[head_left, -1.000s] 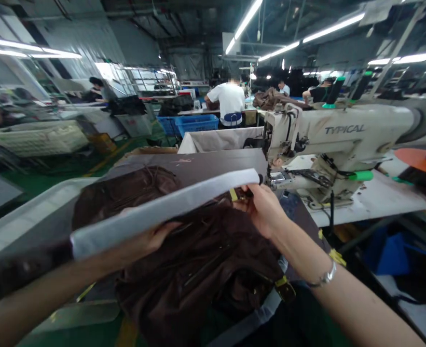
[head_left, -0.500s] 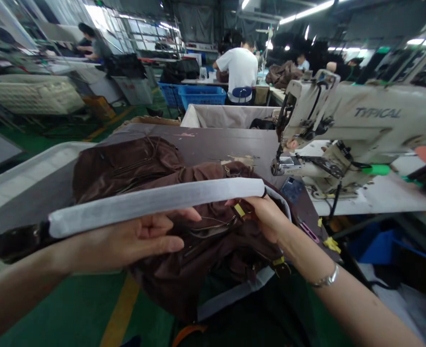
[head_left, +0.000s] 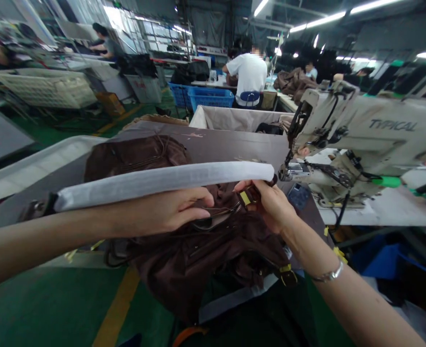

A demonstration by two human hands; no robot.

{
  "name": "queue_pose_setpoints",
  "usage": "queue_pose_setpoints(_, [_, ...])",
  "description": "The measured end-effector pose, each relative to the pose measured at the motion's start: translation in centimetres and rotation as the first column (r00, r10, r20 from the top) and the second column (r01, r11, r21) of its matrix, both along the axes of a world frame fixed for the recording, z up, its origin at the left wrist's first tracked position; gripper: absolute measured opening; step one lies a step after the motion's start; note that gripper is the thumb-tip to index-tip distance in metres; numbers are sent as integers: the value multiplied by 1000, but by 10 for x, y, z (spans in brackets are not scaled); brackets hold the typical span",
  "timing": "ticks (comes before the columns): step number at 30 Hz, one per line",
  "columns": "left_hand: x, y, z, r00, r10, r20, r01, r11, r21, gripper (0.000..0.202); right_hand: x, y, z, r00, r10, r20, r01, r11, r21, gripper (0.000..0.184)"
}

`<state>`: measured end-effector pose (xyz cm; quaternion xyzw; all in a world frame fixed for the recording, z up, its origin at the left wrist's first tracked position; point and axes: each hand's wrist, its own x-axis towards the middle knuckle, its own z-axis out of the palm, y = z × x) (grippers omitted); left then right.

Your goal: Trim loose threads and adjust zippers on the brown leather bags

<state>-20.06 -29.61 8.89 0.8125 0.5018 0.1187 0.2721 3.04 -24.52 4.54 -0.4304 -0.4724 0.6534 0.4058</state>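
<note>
The brown zippered bag (head_left: 184, 274) lies across the tabletop (head_left: 230, 144) and drapes over its near edge, below both hands. Above it, the white-wrapped strap (head_left: 169, 178) arches, its long axis running left to right and rising slightly rightward. The left hand (head_left: 184, 207) sits just under the strap's middle, thumb and fingers parted toward the zipper (head_left: 230, 210). The right hand (head_left: 270, 205), nearer the strap's right end, pinches it there, beside yellow tape (head_left: 245, 198); its exact finger contact is partly hidden.
</note>
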Motion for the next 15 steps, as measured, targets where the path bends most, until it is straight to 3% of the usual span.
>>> queue_pose_setpoints(2, [15, -2, -13, 997, -57, 44, 59, 997, -47, 30, 0, -1, -4, 1000, -24, -8, 24, 1000, -13, 28])
queue_pose_setpoints(5, [26, 4, -28, 988, -41, 151, 63, 987, -148, 28, 1, -3, -8, 998, -59, -35, 59, 998, -20, 21])
queue_pose_setpoints(8, [31, 12, -34, 981, -36, 192, 61, 991, -122, 22, 0, -5, -9, 995, -91, -39, 90, 996, -16, 21])
queue_pose_setpoints(11, [34, 10, -26, 991, -85, 104, 92, 993, -68, 23, -1, -6, -9, 994, -103, -37, 103, 995, 7, 25])
queue_pose_setpoints(15, [28, -6, 2, 968, -215, 128, 238, 950, -203, 21, 0, -4, -8, 997, -80, -15, 81, 996, 39, 27])
